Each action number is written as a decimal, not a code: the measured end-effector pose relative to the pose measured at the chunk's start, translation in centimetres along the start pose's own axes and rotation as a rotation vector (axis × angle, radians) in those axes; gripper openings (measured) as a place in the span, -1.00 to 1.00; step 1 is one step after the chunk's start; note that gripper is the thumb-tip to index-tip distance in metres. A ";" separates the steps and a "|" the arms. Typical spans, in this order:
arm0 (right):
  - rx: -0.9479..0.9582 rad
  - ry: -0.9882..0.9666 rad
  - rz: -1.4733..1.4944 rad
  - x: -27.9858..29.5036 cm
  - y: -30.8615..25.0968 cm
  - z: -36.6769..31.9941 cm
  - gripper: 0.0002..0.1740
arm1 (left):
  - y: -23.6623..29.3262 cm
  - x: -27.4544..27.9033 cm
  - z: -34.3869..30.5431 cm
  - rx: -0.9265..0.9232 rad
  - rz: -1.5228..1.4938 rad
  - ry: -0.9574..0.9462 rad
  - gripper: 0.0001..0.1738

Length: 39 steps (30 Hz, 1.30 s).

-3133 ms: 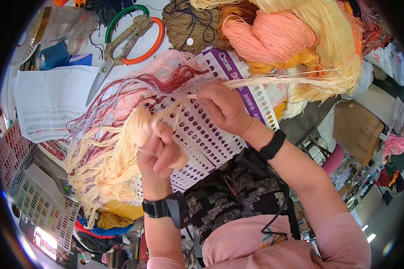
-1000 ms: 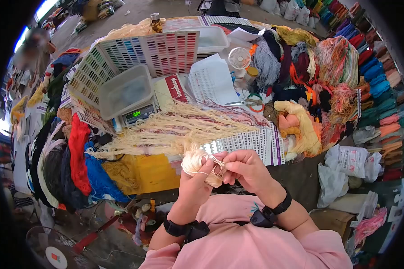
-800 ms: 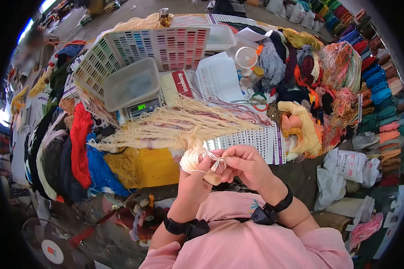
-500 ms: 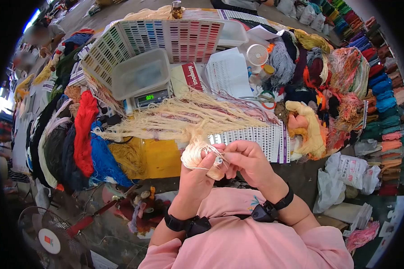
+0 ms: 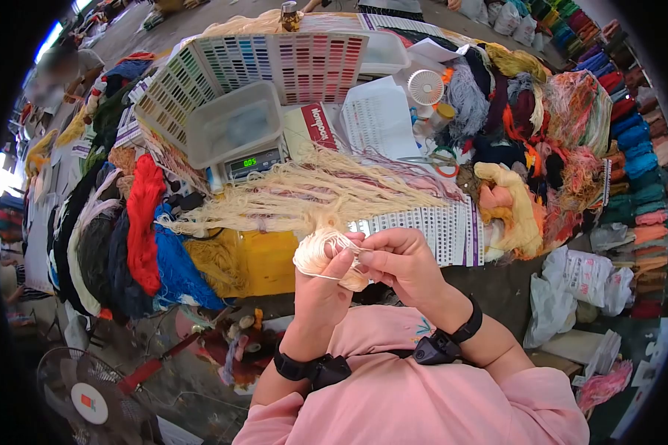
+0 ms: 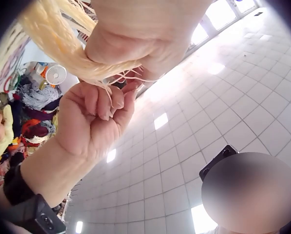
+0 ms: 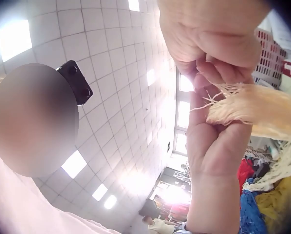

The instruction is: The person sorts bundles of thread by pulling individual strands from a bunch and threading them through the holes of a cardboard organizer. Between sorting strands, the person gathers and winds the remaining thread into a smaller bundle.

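A bundled skein of cream thread (image 5: 315, 252) is gripped in my left hand (image 5: 321, 297), its thumb laid across the strands. My right hand (image 5: 404, 267) pinches thread ends at the bundle's right side, fingertips close to the left thumb. In the left wrist view, thin loose ends (image 6: 106, 87) run between the two hands, and the right hand (image 6: 94, 117) has its fingers curled at them. The right wrist view shows the cut ends (image 7: 216, 102) poking out of the left hand (image 7: 221, 146). Behind the bundle, long cream strands (image 5: 289, 196) spread over the table.
A dotted colour card (image 5: 423, 230) lies under the strands. Beyond are a scale (image 5: 252, 162) bearing a plastic tub (image 5: 234, 122), an upright shade chart (image 5: 274, 67), scissors (image 5: 434, 165) and a small fan (image 5: 425, 87). Red (image 5: 145, 222) and blue yarn (image 5: 178, 263) hang at left.
Since the oldest frame, the head view has lifted, and the hands have come together near the body with the bundle. In the last second, the right fingers shift slightly at the thread ends.
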State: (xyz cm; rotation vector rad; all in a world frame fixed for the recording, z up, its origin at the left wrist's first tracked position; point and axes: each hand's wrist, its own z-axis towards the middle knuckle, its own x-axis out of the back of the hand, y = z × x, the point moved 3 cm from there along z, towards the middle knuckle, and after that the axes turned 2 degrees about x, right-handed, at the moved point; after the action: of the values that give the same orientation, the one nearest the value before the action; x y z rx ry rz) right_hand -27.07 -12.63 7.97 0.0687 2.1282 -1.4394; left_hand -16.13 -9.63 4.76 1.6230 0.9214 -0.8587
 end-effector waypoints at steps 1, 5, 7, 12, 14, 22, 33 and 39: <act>0.007 0.004 -0.002 0.0 -0.1 0.0 -0.86 | 0.0 -0.1 0.1 0.001 0.013 -0.003 -0.78; 0.024 0.029 0.027 0.3 -0.5 -0.1 -0.88 | -0.2 -0.4 0.2 -0.001 0.000 0.066 -0.80; 0.049 0.031 0.052 0.6 -0.4 -0.1 -0.89 | -0.3 -0.7 0.4 -0.005 -0.010 0.062 -0.81; 0.055 0.059 0.075 1.0 -0.4 -0.1 -0.91 | -0.6 -0.8 0.8 0.011 -0.001 0.023 -0.81; 0.066 0.070 0.085 1.1 -0.5 -0.2 -0.91 | -0.7 -0.9 0.9 0.019 0.011 0.029 -0.82; 0.007 0.043 0.231 2.1 -0.5 0.0 -0.87 | -1.2 -0.8 1.3 0.094 0.059 -0.012 -0.80; -0.055 -0.001 -0.006 2.1 -0.6 -0.8 -0.79 | -1.5 -1.2 1.1 0.063 0.107 -0.064 -0.74; -0.031 0.005 -0.018 2.7 -0.3 -1.0 -0.88 | -1.7 -1.4 1.2 0.072 0.045 -0.028 -0.91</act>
State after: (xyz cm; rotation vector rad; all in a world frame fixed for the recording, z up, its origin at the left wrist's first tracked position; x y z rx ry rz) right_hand -29.86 -12.65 7.22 0.0412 2.1592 -1.4179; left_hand -18.41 -10.69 5.04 1.6830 0.8403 -0.8904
